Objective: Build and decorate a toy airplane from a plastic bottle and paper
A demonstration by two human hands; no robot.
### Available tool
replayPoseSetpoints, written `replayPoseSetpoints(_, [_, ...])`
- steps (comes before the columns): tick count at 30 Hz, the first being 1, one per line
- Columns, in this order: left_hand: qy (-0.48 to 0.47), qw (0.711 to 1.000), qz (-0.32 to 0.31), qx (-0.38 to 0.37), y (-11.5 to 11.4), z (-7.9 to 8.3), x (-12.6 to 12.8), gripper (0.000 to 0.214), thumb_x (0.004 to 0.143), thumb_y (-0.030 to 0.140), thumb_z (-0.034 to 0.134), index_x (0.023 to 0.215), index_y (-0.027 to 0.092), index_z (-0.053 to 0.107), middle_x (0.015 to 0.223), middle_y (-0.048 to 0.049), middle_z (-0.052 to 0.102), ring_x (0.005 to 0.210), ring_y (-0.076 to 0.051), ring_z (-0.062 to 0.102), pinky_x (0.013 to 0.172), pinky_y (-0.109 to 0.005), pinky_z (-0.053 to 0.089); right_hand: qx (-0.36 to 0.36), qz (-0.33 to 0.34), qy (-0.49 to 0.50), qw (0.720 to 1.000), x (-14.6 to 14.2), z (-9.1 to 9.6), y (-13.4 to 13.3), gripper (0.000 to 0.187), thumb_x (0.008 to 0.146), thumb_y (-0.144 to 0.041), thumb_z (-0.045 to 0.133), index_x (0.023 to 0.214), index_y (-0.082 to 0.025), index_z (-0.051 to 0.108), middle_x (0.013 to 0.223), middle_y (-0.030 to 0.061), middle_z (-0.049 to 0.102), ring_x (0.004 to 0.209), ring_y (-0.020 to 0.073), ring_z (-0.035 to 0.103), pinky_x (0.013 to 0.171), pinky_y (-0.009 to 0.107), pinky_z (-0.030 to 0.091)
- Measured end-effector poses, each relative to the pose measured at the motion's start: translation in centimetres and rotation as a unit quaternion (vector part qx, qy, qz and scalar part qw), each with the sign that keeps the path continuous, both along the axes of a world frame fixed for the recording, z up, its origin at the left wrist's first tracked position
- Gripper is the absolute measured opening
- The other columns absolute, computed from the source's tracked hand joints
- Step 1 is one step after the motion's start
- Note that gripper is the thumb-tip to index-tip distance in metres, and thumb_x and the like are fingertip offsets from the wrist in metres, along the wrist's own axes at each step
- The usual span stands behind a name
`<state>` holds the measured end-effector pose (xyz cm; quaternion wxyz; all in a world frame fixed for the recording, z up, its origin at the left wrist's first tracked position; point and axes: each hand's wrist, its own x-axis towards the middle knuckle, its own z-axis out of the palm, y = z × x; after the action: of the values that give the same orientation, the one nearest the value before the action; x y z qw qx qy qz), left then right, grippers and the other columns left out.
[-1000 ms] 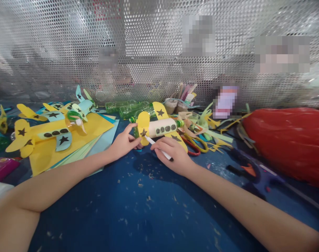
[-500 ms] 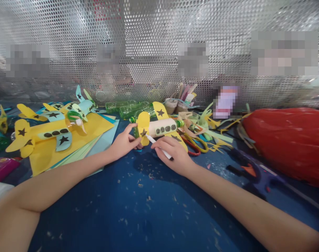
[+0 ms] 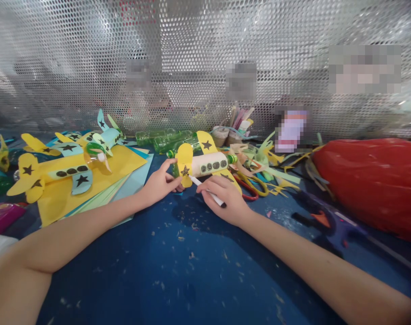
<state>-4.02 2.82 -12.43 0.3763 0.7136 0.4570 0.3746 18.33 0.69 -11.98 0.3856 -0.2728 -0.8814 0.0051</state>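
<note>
A toy plane [image 3: 210,163], made from a green bottle wrapped in cream paper with yellow paper wings and tail, lies in the middle of the blue table. Black windows line its side, and black stars mark the yellow pieces. My left hand [image 3: 163,183] grips the tail end, thumb and fingers at the yellow tail piece [image 3: 184,157]. In my right hand [image 3: 223,198] is a white marker [image 3: 208,192] with a black end, its tip pointing at the star on that tail piece. Whether the tip touches the paper is hard to tell.
Finished-looking bottle planes [image 3: 66,169] stand on coloured paper sheets [image 3: 124,180] at left. Green bottles [image 3: 171,139], scissors [image 3: 259,185] and paper scraps [image 3: 276,171] lie behind and right. A glue gun [image 3: 340,223] sits near a red bag [image 3: 371,185]. Perforated metal [image 3: 198,67] closes the back.
The marker and my right hand have shifted slightly right and down, its tip now a little lower beside the star. My left hand and the plane stay in place.
</note>
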Motion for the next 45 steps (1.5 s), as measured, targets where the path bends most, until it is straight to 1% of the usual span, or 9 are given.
replayPoseSetpoints(7, [-0.009, 1.000, 0.003, -0.010, -0.18, 0.30, 0.14, 0.054, 0.088, 0.023, 0.059, 0.135, 0.016, 0.033, 0.073, -0.0033, 0.073, 0.067, -0.018, 0.072, 0.065, -0.029, 0.058, 0.004, -0.002, -0.007, 1.000, -0.07, -0.25, 0.12, 0.016, 0.090, -0.016, 0.046, 0.087, -0.022, 0.061, 0.081, 0.0037, 0.066, 0.076, 0.0172, 0.061, 0.069, 0.031, 0.046])
replayPoseSetpoints(16, [-0.003, 1.000, 0.000, -0.005, 0.06, -0.09, -0.03, 0.056, 0.089, 0.026, 0.059, 0.137, 0.017, 0.031, 0.074, -0.0037, 0.073, 0.068, -0.019, 0.072, 0.065, -0.030, 0.058, 0.009, 0.003, -0.005, 1.000, -0.17, -0.19, 0.14, 0.016, 0.091, -0.016, 0.046, 0.088, -0.022, 0.061, 0.082, 0.0036, 0.066, 0.078, 0.0172, 0.061, 0.070, 0.031, 0.046])
replayPoseSetpoints(27, [-0.004, 1.000, 0.004, -0.003, -0.12, 0.15, 0.09, 0.053, 0.089, 0.024, 0.059, 0.135, 0.016, 0.033, 0.073, -0.0026, 0.073, 0.067, -0.018, 0.072, 0.064, -0.028, 0.058, 0.007, 0.010, -0.011, 1.000, -0.11, -0.27, 0.19, 0.016, 0.092, -0.017, 0.046, 0.089, -0.021, 0.062, 0.082, 0.0033, 0.065, 0.078, 0.0164, 0.061, 0.070, 0.030, 0.045])
replayPoseSetpoints(33, [-0.005, 1.000, 0.001, -0.004, -0.07, 0.07, 0.14, 0.053, 0.089, 0.022, 0.058, 0.135, 0.016, 0.032, 0.072, -0.0020, 0.073, 0.066, -0.017, 0.072, 0.064, -0.027, 0.058, 0.022, -0.004, -0.015, 1.000, -0.11, -0.29, 0.16, 0.016, 0.091, -0.017, 0.046, 0.087, -0.021, 0.061, 0.081, 0.0037, 0.065, 0.077, 0.0167, 0.060, 0.069, 0.030, 0.044])
replayPoseSetpoints(38, [-0.001, 1.000, 0.001, 0.003, 0.02, -0.07, 0.07, 0.052, 0.090, 0.024, 0.058, 0.134, 0.017, 0.033, 0.073, -0.0023, 0.073, 0.066, -0.017, 0.072, 0.064, -0.028, 0.059, 0.026, 0.002, -0.021, 0.999, -0.12, -0.23, 0.10, 0.015, 0.091, -0.017, 0.047, 0.088, -0.021, 0.061, 0.082, 0.0035, 0.066, 0.077, 0.0164, 0.061, 0.069, 0.030, 0.045])
replayPoseSetpoints(45, [-0.004, 1.000, 0.001, 0.000, -0.04, -0.02, 0.09, 0.053, 0.089, 0.024, 0.058, 0.135, 0.016, 0.032, 0.073, -0.0027, 0.073, 0.066, -0.018, 0.072, 0.064, -0.028, 0.059, 0.023, 0.003, -0.017, 1.000, -0.11, -0.38, 0.23, 0.015, 0.091, -0.016, 0.047, 0.088, -0.021, 0.061, 0.081, 0.0032, 0.066, 0.077, 0.0162, 0.060, 0.069, 0.031, 0.044])
